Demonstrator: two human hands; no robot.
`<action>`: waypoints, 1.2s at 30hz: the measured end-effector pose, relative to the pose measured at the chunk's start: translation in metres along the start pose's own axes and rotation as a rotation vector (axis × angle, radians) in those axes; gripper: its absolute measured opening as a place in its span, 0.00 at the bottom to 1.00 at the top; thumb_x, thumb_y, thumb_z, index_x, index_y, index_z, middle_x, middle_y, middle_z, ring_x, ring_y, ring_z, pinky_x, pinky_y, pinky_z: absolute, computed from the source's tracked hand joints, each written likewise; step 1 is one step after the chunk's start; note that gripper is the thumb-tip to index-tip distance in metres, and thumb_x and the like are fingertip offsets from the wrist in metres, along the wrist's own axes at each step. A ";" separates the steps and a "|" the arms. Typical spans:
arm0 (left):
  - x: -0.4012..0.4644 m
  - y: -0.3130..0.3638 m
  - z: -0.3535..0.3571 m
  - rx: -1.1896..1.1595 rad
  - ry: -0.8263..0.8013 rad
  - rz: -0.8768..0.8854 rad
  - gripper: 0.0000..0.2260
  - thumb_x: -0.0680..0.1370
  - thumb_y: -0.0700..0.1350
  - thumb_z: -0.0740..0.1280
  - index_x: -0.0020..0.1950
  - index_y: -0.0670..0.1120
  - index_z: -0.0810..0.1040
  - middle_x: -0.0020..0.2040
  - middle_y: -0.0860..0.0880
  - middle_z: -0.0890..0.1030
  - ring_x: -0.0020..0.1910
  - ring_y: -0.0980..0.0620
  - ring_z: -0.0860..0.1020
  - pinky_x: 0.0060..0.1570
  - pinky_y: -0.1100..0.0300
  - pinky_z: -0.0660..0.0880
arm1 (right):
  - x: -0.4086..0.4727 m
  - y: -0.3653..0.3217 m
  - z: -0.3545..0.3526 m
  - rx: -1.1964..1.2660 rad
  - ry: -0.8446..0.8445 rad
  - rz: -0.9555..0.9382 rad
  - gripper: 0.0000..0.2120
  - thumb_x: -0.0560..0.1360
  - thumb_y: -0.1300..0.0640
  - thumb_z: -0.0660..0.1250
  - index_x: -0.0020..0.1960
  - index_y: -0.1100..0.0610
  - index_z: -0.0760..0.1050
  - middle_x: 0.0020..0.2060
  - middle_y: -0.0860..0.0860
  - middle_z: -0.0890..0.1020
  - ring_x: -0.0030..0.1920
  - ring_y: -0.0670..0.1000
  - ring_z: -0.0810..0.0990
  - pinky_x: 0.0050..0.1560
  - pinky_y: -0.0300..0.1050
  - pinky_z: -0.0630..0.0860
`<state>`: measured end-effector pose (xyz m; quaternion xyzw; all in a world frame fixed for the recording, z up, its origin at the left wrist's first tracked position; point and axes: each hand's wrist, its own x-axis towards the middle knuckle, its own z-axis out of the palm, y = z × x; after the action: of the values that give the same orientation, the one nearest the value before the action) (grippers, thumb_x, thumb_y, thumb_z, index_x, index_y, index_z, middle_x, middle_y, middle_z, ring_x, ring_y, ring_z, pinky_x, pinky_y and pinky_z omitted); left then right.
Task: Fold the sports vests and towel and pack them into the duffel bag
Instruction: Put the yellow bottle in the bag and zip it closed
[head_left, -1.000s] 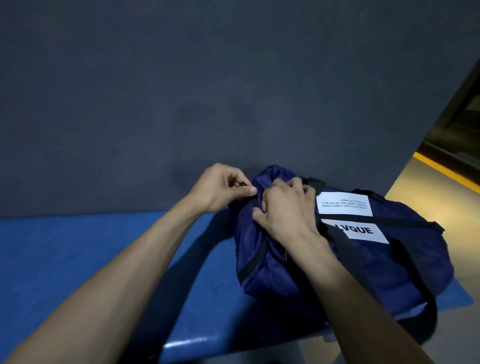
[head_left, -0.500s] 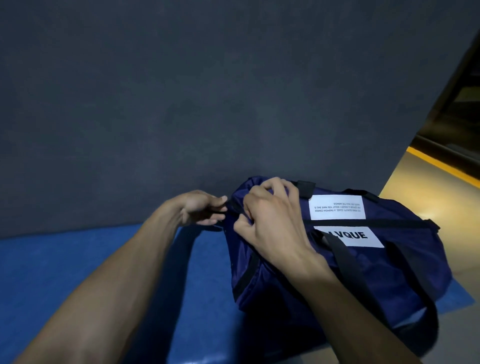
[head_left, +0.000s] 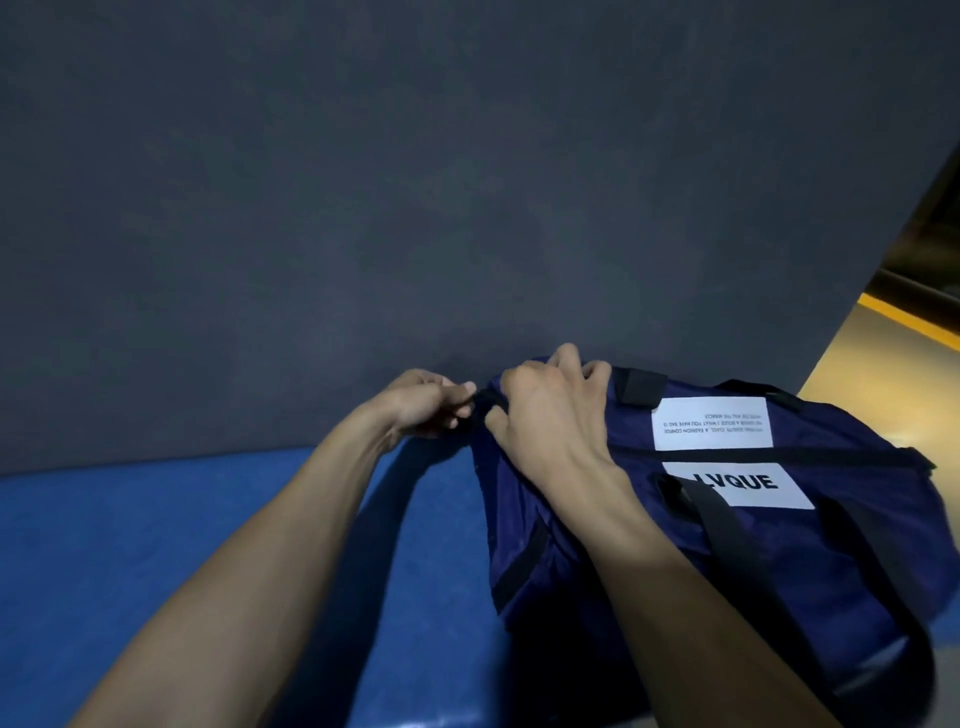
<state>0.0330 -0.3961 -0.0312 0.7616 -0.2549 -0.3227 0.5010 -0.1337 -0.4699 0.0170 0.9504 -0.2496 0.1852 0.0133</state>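
Note:
A navy duffel bag (head_left: 841, 551) with black straps and two white labels lies on a blue bench at the right. My left hand (head_left: 426, 402) pinches a small black tab at the bag's left end. My right hand (head_left: 545, 415) grips the bag's fabric at the top of that same end, fingers curled over it. The bag's zip line looks closed along the top. No vests or towel are in view.
The blue bench (head_left: 156, 545) stretches to the left of the bag. A dark grey wall (head_left: 415, 208) stands right behind it. At the far right lies a tan floor with a yellow stripe (head_left: 909, 322). A black carry strap (head_left: 737, 551) hangs over the bag's near side.
My left hand dropped away from the bag's end and has come back up to pinch the tab. My right hand stays on the bag's left end.

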 end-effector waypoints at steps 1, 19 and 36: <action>0.002 -0.007 0.000 0.051 0.003 -0.034 0.15 0.82 0.51 0.69 0.38 0.45 0.78 0.31 0.49 0.80 0.27 0.54 0.74 0.28 0.63 0.66 | 0.001 0.001 0.000 0.028 0.018 0.006 0.09 0.77 0.50 0.65 0.41 0.52 0.71 0.44 0.48 0.80 0.57 0.55 0.69 0.57 0.54 0.61; -0.114 -0.004 0.054 0.367 0.077 0.296 0.24 0.73 0.71 0.68 0.42 0.49 0.77 0.36 0.55 0.81 0.35 0.57 0.78 0.36 0.62 0.72 | -0.014 0.035 -0.016 0.618 0.050 -0.022 0.06 0.76 0.50 0.71 0.43 0.51 0.84 0.37 0.46 0.85 0.41 0.48 0.83 0.48 0.47 0.79; -0.162 -0.031 -0.006 0.028 0.493 0.342 0.22 0.86 0.52 0.58 0.39 0.38 0.73 0.30 0.52 0.77 0.35 0.49 0.76 0.41 0.46 0.78 | -0.089 -0.013 -0.027 0.360 -0.182 -0.041 0.22 0.68 0.31 0.73 0.42 0.50 0.80 0.35 0.44 0.83 0.42 0.47 0.82 0.47 0.48 0.80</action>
<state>-0.0679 -0.2663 -0.0198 0.7697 -0.2546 -0.0356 0.5844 -0.2084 -0.4135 0.0114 0.9551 -0.1931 0.1399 -0.1756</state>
